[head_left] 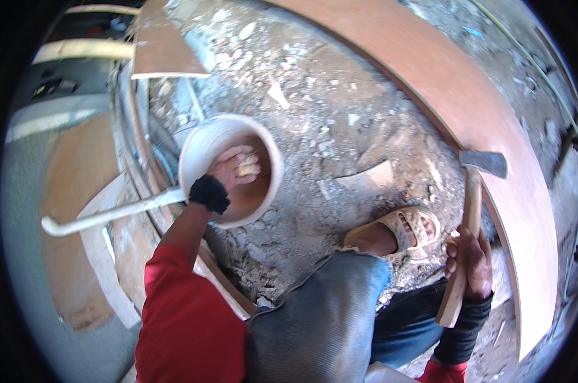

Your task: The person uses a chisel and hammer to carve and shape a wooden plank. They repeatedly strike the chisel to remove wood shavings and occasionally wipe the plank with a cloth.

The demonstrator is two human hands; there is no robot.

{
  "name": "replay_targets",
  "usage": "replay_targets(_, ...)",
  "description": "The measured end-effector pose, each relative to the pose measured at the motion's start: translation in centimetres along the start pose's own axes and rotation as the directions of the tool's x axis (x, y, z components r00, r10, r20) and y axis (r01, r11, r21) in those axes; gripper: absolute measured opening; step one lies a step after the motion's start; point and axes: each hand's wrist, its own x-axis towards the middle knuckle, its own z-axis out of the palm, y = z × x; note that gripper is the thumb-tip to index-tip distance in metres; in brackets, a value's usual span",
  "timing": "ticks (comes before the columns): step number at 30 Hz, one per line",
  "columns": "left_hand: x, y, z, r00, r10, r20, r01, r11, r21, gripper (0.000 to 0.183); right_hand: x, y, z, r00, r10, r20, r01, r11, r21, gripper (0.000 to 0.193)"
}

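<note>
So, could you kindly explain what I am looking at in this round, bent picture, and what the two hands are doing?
There is no machine here: a person wears a wide fisheye camera on the head, looking down at their own hands, so straight edges bend toward the rim. The left hand reaches into a white bucket and its grip closes on a small pale piece; what that piece is cannot be told. The right hand holds the wooden handle of a hatchet, its metal head pointing up over a long curved reddish-brown board. The ground is rough rubble and dust. The person's sandalled foot rests on it, between the bucket and the board. A white bent pipe lies left of the bucket.
</note>
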Motion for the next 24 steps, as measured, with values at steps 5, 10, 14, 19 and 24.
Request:
replay_targets(5,1.7,0.0,-0.3,0.981,0.063,-0.184,0.085,0.714,0.695,0.041,-0.2,-0.3,-0.9,0.998,0.016,0.053,-0.017,1.000,0.021,0.035)
replay_targets(10,1.1,0.6,0.0,0.983,0.101,-0.156,0.048,0.672,0.739,0.012,-0.1,-0.2,-2.2,0.986,-0.014,0.165,0.006,0.999,0.047,0.031)
replay_targets(14,1.0,2.2,0.6,0.968,0.194,-0.160,-0.017,0.685,0.729,0.030,-0.4,0.4,-2.8,0.983,0.005,0.183,-0.016,0.998,0.055,0.031)
replay_targets(19,-0.8,4.7,1.1,0.928,0.357,-0.105,-0.203,0.721,0.662,0.045,-2.1,1.4,-4.0,0.987,-0.045,0.152,0.037,0.998,0.056,0.039)
replay_targets(24,0.6,5.5,0.1,0.968,0.242,0.063,-0.181,0.503,0.845,0.037,-3.2,1.8,-5.3,0.992,-0.100,0.078,0.090,0.989,0.120,0.032)
